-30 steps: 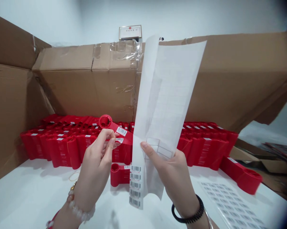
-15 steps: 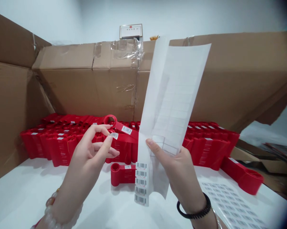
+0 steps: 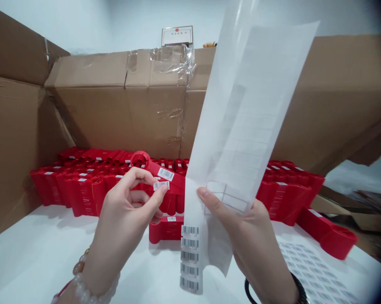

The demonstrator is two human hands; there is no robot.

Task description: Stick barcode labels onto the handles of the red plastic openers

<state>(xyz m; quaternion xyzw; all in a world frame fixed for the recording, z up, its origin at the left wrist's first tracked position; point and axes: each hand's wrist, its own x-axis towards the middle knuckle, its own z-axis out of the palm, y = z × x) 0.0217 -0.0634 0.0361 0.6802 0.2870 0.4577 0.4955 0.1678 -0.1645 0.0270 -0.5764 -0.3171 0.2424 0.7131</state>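
Between thumb and index finger, my left hand point(image 3: 130, 207) pinches a small barcode sticker point(image 3: 160, 185). Just behind it is a red roll point(image 3: 178, 185) with a white barcode label on its upper face; its right end is hidden by paper. My right hand point(image 3: 247, 232) grips a long white label sheet point(image 3: 241, 139), thumb in front, held upright and leaning right. Several barcode stickers point(image 3: 189, 257) remain along the sheet's lower left edge. Another labelled red roll point(image 3: 165, 230) sits on the table below, partly covered by the sheet.
Rows of labelled red rolls point(image 3: 84, 196) stand along the back of the white table point(image 3: 140, 270), before a large cardboard box point(image 3: 121, 118). One red roll point(image 3: 330, 234) lies at the right, near a flat sheet of barcode stickers point(image 3: 314, 270). A framed certificate point(image 3: 177, 35) is above.
The sticker in my left hand has moved right and down, turning flatter towards the view. My right hand and the sheet have come closer and shifted right. The view has tilted slightly.
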